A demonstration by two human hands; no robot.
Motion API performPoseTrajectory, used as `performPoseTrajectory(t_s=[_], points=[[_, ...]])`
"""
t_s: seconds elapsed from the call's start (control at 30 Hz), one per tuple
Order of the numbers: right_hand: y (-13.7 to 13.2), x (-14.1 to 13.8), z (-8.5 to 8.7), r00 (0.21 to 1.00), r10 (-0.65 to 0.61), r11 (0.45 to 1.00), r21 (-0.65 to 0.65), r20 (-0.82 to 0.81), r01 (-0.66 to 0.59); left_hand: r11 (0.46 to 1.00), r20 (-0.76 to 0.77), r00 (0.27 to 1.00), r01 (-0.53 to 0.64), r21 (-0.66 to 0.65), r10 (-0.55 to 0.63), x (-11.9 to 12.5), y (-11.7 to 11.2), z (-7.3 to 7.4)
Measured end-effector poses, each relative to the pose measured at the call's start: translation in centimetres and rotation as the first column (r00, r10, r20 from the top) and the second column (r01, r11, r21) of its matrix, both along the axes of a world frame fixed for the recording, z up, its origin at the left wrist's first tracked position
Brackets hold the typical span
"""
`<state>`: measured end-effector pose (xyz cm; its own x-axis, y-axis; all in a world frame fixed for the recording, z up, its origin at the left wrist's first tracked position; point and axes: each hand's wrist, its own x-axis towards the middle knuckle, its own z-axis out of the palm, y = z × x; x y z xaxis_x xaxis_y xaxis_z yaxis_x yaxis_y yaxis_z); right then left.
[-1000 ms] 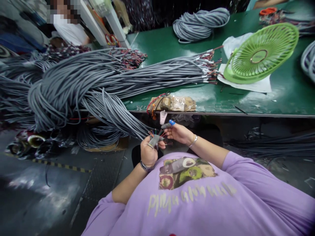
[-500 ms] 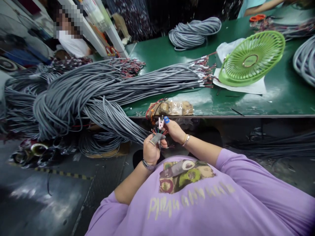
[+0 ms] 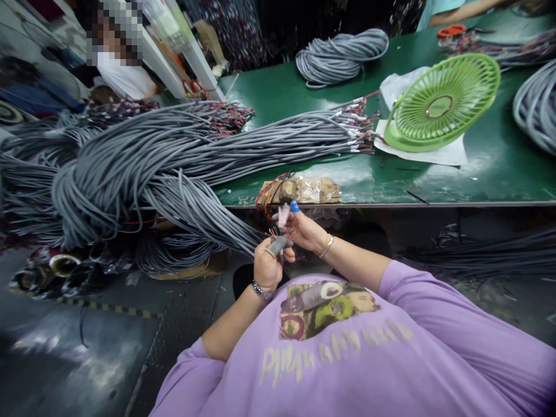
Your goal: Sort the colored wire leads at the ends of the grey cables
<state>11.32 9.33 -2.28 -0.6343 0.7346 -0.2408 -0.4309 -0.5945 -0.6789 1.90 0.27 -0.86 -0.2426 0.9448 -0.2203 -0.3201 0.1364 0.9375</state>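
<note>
My left hand (image 3: 267, 268), with what looks like a grey cover on its thumb, is closed around the end of grey cables. Short coloured wires (image 3: 278, 233) fan out above its fingertips. Close on the right, my right hand (image 3: 308, 233) pinches a small pale pink, clip-like piece (image 3: 284, 215) just above those wires; it is blurred. A blue cover (image 3: 295, 207) sits on a fingertip of my right hand. The cable bundle (image 3: 217, 213) runs from my left hand up to the left onto the table. Both hands are in front of the table edge.
On the green table (image 3: 269, 81) lie a big pile of grey cables (image 3: 113, 156), a coiled cable (image 3: 341, 57), a green fan (image 3: 443, 104) and orange-handled scissors (image 3: 452, 30). A taped block with wires (image 3: 304, 190) rests at the front edge. Another person (image 3: 124, 72) is at the far left.
My right hand still holds the pale pink piece, which has tilted and now looks blurred. My left hand keeps its grip on the cable end. The whole view has shifted slightly.
</note>
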Motion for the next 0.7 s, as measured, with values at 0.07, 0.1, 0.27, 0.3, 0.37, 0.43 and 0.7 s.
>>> performPoseTrajectory(t_s=[0.07,0.1,0.27,0.3,0.37,0.43,0.7], points=[[-0.03,0.32,0.01,0.999,0.007,0.997,-0.075,-0.047,-0.011,1.000,0.002,1.000,-0.013,0.010,0.013,-0.01,-0.35,0.20],[-0.03,0.44,0.07,0.998,0.003,0.994,-0.113,-0.065,-0.010,1.000,0.001,1.000,-0.023,0.018,0.023,-0.02,-0.51,0.30],[0.06,0.55,0.40,0.999,-0.007,0.994,-0.108,-0.046,0.002,0.994,-0.011,0.995,-0.094,0.059,0.095,0.03,-0.74,0.71],[0.04,0.54,0.42,0.999,-0.024,0.996,-0.090,-0.035,0.021,0.993,-0.013,0.995,-0.102,0.064,0.103,0.07,-0.69,0.73],[-0.02,0.57,0.36,0.998,-0.053,0.997,-0.057,-0.016,0.052,0.992,-0.016,0.994,-0.107,0.069,0.108,0.14,-0.55,0.71],[-0.06,0.61,0.20,0.998,-0.059,0.997,-0.042,-0.010,0.059,0.992,-0.015,0.994,-0.104,0.071,0.105,0.19,-0.40,0.59],[0.15,0.10,-0.17,0.997,-0.031,0.997,-0.079,-0.067,0.026,0.989,0.013,0.992,-0.125,0.074,0.124,0.30,0.15,0.28]])
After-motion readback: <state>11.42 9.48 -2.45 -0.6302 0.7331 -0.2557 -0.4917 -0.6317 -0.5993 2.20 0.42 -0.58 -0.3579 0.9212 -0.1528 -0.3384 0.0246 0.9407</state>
